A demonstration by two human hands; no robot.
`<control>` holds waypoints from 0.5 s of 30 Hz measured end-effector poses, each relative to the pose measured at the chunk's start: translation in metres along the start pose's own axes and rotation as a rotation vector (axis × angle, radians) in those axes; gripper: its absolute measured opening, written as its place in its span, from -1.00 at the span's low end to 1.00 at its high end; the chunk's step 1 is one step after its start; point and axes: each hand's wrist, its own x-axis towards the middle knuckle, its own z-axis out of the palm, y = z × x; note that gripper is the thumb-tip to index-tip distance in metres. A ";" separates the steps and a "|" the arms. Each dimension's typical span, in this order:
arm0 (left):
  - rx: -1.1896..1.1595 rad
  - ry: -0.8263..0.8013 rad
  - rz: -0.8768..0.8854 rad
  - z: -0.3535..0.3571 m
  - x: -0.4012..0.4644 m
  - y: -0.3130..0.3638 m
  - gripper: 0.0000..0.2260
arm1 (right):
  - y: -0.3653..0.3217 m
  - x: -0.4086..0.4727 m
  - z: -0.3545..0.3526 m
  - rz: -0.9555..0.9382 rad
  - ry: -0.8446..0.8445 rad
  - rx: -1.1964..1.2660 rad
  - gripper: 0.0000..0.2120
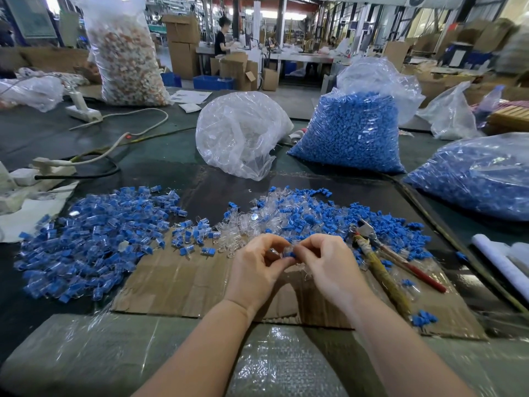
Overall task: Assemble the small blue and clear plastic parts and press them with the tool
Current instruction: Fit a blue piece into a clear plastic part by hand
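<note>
My left hand (259,266) and my right hand (326,262) meet over the cardboard sheet (183,285), fingertips together. Between them my left fingers pinch a small clear plastic part (279,252) and my right fingers pinch a small blue part (291,254) against it. A big pile of joined blue-and-clear pieces (94,239) lies to the left. A mixed pile of loose clear and blue parts (300,216) lies just beyond my hands. The pliers-like tool (380,253), with one wrapped handle and one red handle, lies on the cardboard to the right of my right hand.
Behind the piles stand a crumpled clear bag (240,136) and a tall bag of blue parts (355,133); another bag of blue parts (481,179) lies at the right. Power strips and cables (86,113) lie at the left. White rolls (503,262) lie at the right edge.
</note>
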 end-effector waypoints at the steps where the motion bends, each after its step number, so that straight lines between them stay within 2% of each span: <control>1: -0.051 0.009 -0.037 0.000 0.000 0.001 -0.77 | 0.000 -0.001 -0.001 -0.015 0.009 0.008 -0.93; 4: -0.163 -0.008 -0.104 -0.002 0.001 0.004 -0.74 | 0.002 -0.005 -0.004 -0.125 0.029 -0.011 -0.87; 6: -0.175 -0.045 -0.113 -0.003 0.000 0.004 -0.75 | 0.005 -0.008 -0.003 -0.236 0.043 -0.111 -0.84; 11: -0.236 -0.127 -0.158 -0.002 0.000 0.004 -0.79 | 0.009 -0.010 -0.005 -0.480 0.171 -0.392 -0.96; 15: -0.341 -0.146 -0.226 -0.003 0.001 0.005 -0.81 | 0.011 -0.012 -0.002 -0.481 0.200 -0.521 -0.89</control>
